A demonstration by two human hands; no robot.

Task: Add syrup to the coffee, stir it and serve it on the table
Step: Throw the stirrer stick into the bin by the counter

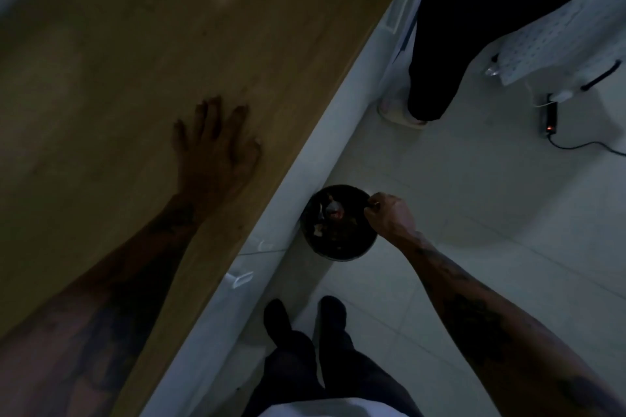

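No coffee cup or syrup shows in this dim view. My left hand lies flat, fingers spread, on the wooden counter top and holds nothing. My right hand reaches down over the right rim of a round black waste bin on the floor. Its fingers are pinched together. I cannot make out anything between them. The bin holds scraps of rubbish.
The counter's white front runs diagonally beside the bin. My feet stand on pale floor tiles. Another person's dark trouser leg and shoe stand at the top right. A black power adapter with a cable lies on the floor.
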